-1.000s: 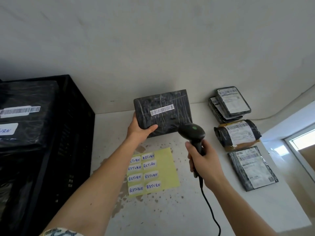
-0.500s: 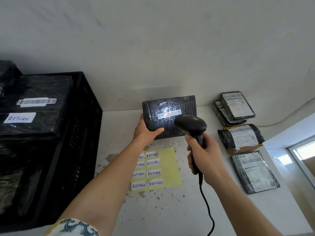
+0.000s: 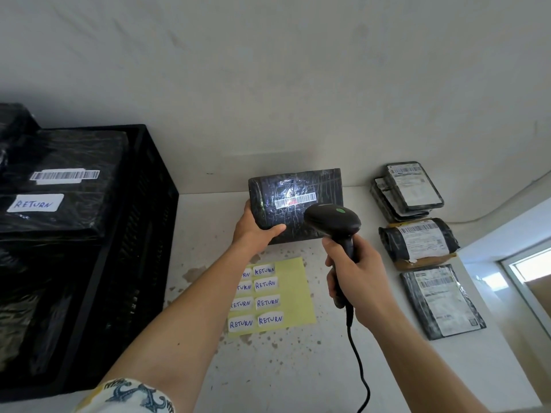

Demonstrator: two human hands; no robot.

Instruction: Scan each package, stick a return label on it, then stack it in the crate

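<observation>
Package (image 3: 298, 204) in black wrap, raised above the table (image 3: 298, 368), tilted, grasped at its lower left corner by the left hand (image 3: 253, 231). Scanner (image 3: 334, 223) clenched in the right hand's (image 3: 354, 278) grip, lighting the barcode (image 3: 295, 200). Label sheet (image 3: 277, 296) below. Crate (image 3: 143, 234) at left, holding wrapped packages.

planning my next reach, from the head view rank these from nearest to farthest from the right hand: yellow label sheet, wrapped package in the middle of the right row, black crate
From the right hand:
1. yellow label sheet, just left.
2. wrapped package, on its right, slightly farther.
3. black crate, far left.
</observation>
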